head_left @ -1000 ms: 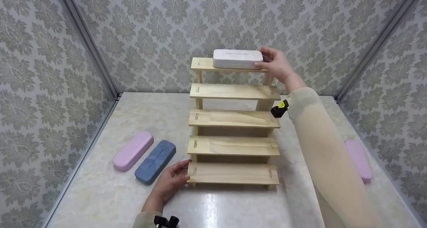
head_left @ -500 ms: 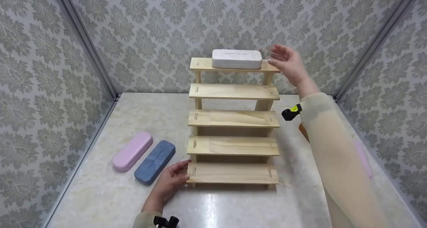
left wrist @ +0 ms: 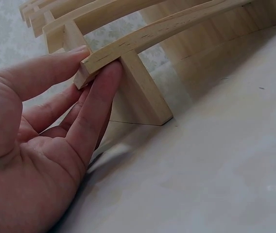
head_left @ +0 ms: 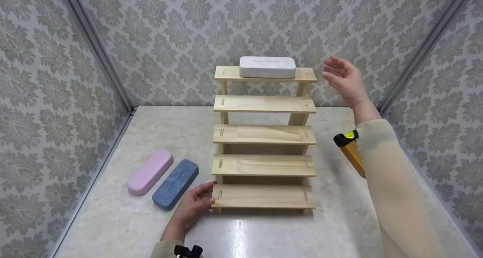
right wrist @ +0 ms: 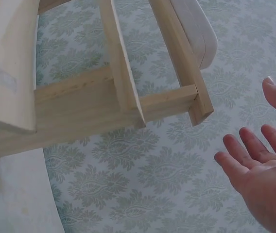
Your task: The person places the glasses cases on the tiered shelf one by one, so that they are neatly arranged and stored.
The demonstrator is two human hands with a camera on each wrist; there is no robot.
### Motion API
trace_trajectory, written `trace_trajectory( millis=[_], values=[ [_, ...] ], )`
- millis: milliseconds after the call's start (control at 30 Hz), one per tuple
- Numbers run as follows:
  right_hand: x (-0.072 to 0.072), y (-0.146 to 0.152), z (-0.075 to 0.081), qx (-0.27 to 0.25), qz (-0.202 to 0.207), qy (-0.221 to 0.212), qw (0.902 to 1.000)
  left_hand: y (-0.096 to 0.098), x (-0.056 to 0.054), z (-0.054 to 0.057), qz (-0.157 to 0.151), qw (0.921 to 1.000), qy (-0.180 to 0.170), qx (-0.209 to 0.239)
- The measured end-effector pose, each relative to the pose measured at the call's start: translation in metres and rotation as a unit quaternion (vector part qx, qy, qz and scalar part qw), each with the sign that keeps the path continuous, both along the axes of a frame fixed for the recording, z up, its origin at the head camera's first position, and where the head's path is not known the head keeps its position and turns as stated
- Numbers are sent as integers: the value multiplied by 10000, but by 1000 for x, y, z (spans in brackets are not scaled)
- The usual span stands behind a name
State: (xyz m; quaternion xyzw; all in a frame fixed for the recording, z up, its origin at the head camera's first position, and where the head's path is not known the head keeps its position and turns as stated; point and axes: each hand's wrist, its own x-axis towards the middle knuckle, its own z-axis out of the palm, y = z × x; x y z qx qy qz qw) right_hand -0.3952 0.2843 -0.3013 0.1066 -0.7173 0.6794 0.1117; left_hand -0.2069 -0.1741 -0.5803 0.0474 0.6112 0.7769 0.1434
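A tiered wooden display stand [head_left: 264, 133] with several steps rises in the middle of the table. On its top step lies a white glasses case [head_left: 268, 67], a little right of centre; its end also shows in the right wrist view. My left hand [head_left: 194, 204] pinches the left end of the lowest step, thumb [left wrist: 55, 70] above and fingers [left wrist: 96, 104] underneath, as the left wrist view shows. My right hand [head_left: 347, 80] is in the air to the right of the top step, fingers loosely bent and holding nothing, apart from the case and the stand.
A pink glasses case [head_left: 151, 172] and a blue glasses case [head_left: 176, 184] lie side by side on the table left of the stand. An orange-brown case [head_left: 353, 158] shows partly beneath the right sleeve [head_left: 392, 175]. Patterned walls [head_left: 264, 24] enclose the table's back and sides.
My right hand has let go of the white glasses case and moved away to the right and slightly down, uncovering part of the orange-brown case. The left hand stays at the lowest step.
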Motion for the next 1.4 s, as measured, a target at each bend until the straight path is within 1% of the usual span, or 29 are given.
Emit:
trace_trajectory(
  millis=[133,333,467,567,667,800,967,1167,1267,1400],
  values=[
    [8,13,-9,-94,-48,12,9999,0,0,0,-44,10000,-4,31],
    [22,35,-22,-408,13,92,9991,0,-1,0,-95,9999,-17,86],
    [31,47,-36,-685,78,184,9975,0,-1,-1,-91,9999,-43,89],
    [38,56,-47,-791,20,238,9966,0,-1,-1,-86,9999,-43,100],
    [45,66,-59,-795,-157,230,9965,0,0,-1,-93,9999,-20,89],
    [55,79,-74,-773,-424,74,9961,0,0,0,-138,9998,13,173],
    [66,92,-91,-880,-750,-74,9933,1,1,0,-141,9996,25,238],
    [79,104,-111,-1185,-1104,-197,9866,0,1,-1,-129,9997,83,211],
    [85,109,-121,-1360,-1283,-395,9816,0,1,0,-114,9997,35,196],
    [91,114,-135,-1441,-1616,-697,9738,0,0,0,-68,9999,-52,139]
  ],
)
